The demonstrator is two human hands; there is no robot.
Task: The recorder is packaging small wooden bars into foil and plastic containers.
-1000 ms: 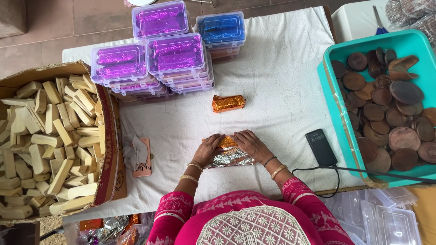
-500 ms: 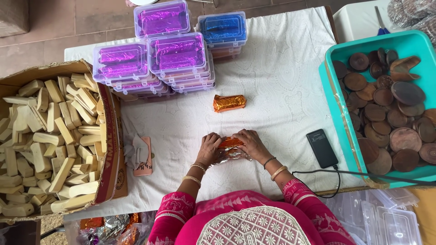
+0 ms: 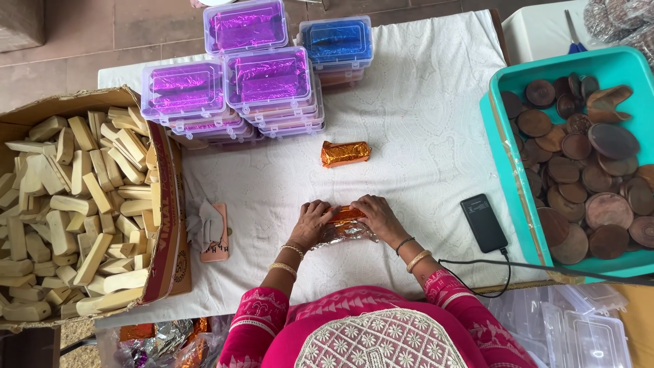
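Observation:
My left hand (image 3: 311, 223) and my right hand (image 3: 377, 217) press from both sides on a small block half wrapped in foil (image 3: 346, 227), orange on top and silver below, lying on the white cloth (image 3: 422, 123). Both hands grip its ends. A finished orange foil-wrapped block (image 3: 345, 153) lies further up the table, apart from my hands.
An open cardboard box (image 3: 167, 197) at the left holds several pale wooden blocks (image 3: 75, 204). Stacks of clear plastic boxes lined with purple foil (image 3: 266, 78) and blue foil (image 3: 338, 42) stand at the back. A teal tub (image 3: 504, 157) of dark round discs sits right, beside a black device (image 3: 484, 222) with cable.
My hands have drawn the foil in around the block; the sheet that lay spread under it is now bunched tighter against it.

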